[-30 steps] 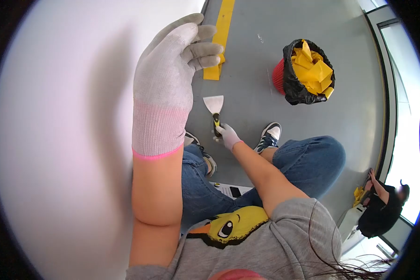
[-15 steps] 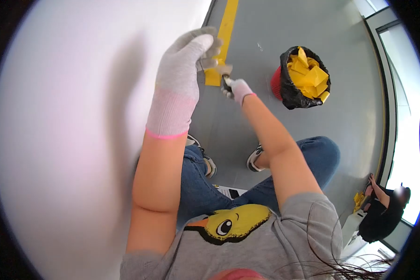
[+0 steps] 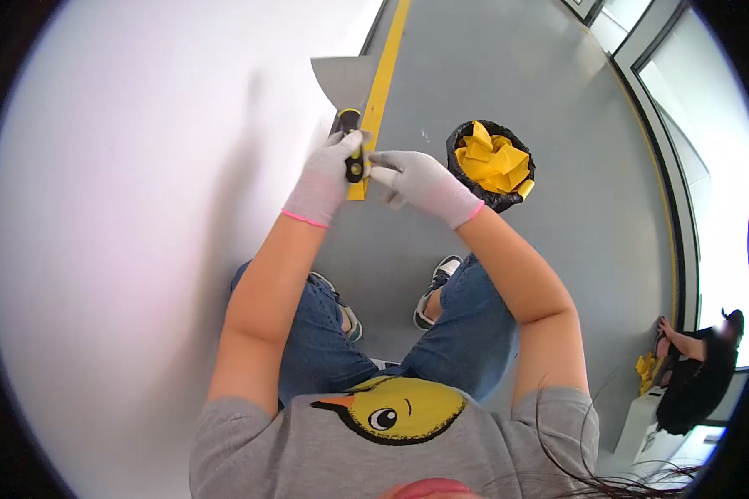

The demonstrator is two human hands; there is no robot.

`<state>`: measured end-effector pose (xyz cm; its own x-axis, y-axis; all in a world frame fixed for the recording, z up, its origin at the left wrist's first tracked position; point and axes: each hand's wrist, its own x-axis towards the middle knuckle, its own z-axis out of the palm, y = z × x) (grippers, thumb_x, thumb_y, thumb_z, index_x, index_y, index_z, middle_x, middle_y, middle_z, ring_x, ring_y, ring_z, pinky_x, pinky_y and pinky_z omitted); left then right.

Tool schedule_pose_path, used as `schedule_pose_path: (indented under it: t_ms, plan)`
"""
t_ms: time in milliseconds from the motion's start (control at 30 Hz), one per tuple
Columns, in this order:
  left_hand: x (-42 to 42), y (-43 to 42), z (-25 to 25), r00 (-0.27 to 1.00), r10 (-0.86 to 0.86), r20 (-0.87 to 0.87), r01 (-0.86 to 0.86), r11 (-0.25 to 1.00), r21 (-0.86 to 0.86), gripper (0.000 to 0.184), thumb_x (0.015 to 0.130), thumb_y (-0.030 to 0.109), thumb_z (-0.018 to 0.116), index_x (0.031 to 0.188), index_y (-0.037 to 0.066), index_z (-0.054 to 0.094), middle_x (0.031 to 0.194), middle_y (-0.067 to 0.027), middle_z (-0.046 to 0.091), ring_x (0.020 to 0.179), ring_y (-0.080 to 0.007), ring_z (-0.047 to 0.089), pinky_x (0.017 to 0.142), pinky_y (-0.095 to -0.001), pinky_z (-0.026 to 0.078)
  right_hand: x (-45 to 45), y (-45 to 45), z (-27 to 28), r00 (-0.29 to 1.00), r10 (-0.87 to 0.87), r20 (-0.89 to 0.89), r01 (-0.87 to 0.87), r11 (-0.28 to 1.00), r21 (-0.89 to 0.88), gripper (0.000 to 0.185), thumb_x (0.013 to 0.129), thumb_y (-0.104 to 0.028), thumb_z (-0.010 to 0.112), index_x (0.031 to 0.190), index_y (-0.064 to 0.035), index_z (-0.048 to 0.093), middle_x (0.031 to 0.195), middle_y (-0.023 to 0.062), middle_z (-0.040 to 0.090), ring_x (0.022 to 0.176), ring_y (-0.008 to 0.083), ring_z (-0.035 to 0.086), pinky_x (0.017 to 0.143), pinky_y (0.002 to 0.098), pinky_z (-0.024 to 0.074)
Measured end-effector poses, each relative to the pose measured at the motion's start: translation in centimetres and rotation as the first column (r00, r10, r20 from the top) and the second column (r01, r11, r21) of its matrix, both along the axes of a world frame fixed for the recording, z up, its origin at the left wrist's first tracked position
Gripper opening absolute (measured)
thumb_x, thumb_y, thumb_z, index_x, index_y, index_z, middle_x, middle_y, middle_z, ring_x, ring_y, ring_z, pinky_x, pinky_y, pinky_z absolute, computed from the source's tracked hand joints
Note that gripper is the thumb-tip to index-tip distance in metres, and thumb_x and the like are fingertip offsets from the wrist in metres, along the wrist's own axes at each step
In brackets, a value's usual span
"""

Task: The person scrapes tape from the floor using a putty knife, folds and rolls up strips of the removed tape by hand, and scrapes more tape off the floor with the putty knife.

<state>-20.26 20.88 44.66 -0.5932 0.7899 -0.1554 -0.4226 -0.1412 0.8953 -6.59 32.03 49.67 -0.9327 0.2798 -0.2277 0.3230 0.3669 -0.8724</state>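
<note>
My left hand [image 3: 329,166], in a white glove with a pink cuff edge, is wrapped round the black-and-yellow handle of a scraper [image 3: 341,83]. Its wide metal blade points up and away, in front of the wall's base. Close beside the handle's lower end is my right hand [image 3: 412,183], gloved alike, with thumb and forefinger slightly apart and its other fingers curled. Whether its fingertips touch the handle or my left fingers is hard to make out. Beneath both hands a strip of yellow tape [image 3: 386,71] runs along the grey floor, its near end below the handle.
A bin with a black liner [image 3: 458,166] holds crumpled yellow tape [image 3: 493,160] to the right of my hands. The white wall [image 3: 141,208] rises close on my left. At far right, another person [image 3: 695,382] in black is beside a white box [image 3: 639,424].
The scraper has gone from my right hand to my left and is lifted off the tape's end. Both hands have come together. The bin appears further left as the view shifted.
</note>
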Motion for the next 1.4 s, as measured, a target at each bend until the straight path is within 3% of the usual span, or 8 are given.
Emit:
schedule_pose_path:
  t_ms: [233,333,433,500,567,733,1167,1400]
  plan:
    - [-1.7,-0.4,6.4,0.932,-0.007,-0.363,-0.067,0.98,-0.19,0.032,0.091,0.02,0.055,0.116,0.001,0.053,0.085,-0.0102,0.059,0.057,-0.0135,0.056,0.048,-0.028,0.046,6.8,5.0,2.8,0.952,-0.178,-0.251,0.238,0.943,0.233,0.035,0.09,-0.022,0.052,0.12,-0.0045,0.06,0.081,0.0072,0.066,0.067,0.0115,0.062,0.063,0.025,0.0498]
    - [-3.5,0.7,4.6,0.961,0.026,-0.275,-0.084,0.976,-0.201,0.032,0.092,0.023,0.054,0.117,0.003,0.052,0.082,-0.0092,0.058,0.052,-0.0136,0.054,0.043,-0.0277,0.044,8.4,5.8,5.3,0.897,-0.345,-0.277,0.383,0.919,0.097,0.033,0.091,-0.022,0.051,0.117,-0.0045,0.061,0.074,0.0105,0.065,0.063,0.0124,0.061,0.064,0.0253,0.0482]
    - [-5.3,-0.4,-5.5,0.998,0.036,-0.05,-0.043,0.988,-0.146,0.031,0.094,0.034,0.05,0.109,0.007,0.056,0.073,-0.0076,0.058,0.045,-0.014,0.052,0.037,-0.0283,0.04,10.1,5.4,5.7,0.895,-0.4,-0.197,0.422,0.903,0.083,0.03,0.09,-0.02,0.052,0.115,-0.0051,0.062,0.066,0.0072,0.061,0.059,0.0119,0.058,0.061,0.0248,0.0461]
    - [-4.2,-1.4,-13.2,0.974,0.177,0.143,-0.123,0.939,-0.321,0.03,0.094,0.038,0.049,0.098,0.01,0.058,0.065,-0.0053,0.056,0.04,-0.0141,0.048,0.033,-0.0287,0.036,10.6,5.5,5.0,0.889,-0.424,-0.171,0.451,0.875,0.178,0.028,0.089,-0.017,0.054,0.112,-0.0037,0.063,0.067,0.0073,0.061,0.059,0.0117,0.059,0.061,0.0239,0.0459]
    - [-1.9,-4.1,-19.2,0.993,0.088,0.075,-0.042,0.877,-0.478,0.034,0.094,0.043,0.047,0.088,0.012,0.058,0.058,-0.0018,0.053,0.037,-0.0124,0.045,0.031,-0.0276,0.033,11.0,6.1,3.2,0.876,-0.465,-0.13,0.482,0.856,0.189,0.028,0.088,-0.015,0.055,0.111,-0.0022,0.063,0.068,0.0076,0.063,0.06,0.0103,0.06,0.061,0.0233,0.0462]
    - [2.6,-10.7,-34.2,0.931,0.266,0.252,-0.013,0.71,-0.704,0.036,0.092,0.045,0.05,0.083,0.011,0.058,0.056,-0.0014,0.051,0.034,-0.0113,0.044,0.03,-0.0266,0.031,11.9,8.7,-0.9,0.775,-0.6,0.196,0.571,0.799,0.189,0.03,0.088,-0.011,0.053,0.116,-0.001,0.062,0.086,0.0086,0.067,0.065,0.0107,0.063,0.06,0.0229,0.0487]
    - [-6.9,-4.9,-36.9,0.907,0.271,0.323,0.066,0.665,-0.744,0.029,0.094,0.036,0.048,0.096,0.008,0.056,0.062,-0.0037,0.053,0.04,-0.0125,0.047,0.031,-0.0269,0.034,8.9,12.9,-8.1,0.741,-0.553,0.382,0.535,0.829,0.162,0.034,0.091,-0.006,0.047,0.122,0.003,0.056,0.098,0.0117,0.065,0.069,0.0128,0.063,0.062,0.0232,0.05]
    - [-2.7,-8.8,-31.5,0.955,0.223,0.197,-0.078,0.826,-0.559,0.028,0.093,0.024,0.047,0.111,0.003,0.051,0.078,-0.005,0.056,0.05,-0.0102,0.051,0.037,-0.024,0.037,8.9,12.6,-8.1,0.751,-0.549,0.367,0.508,0.835,0.21,0.034,0.09,-0.005,0.047,0.122,0.003,0.055,0.101,0.0117,0.064,0.076,0.0121,0.063,0.066,0.0237,0.05]
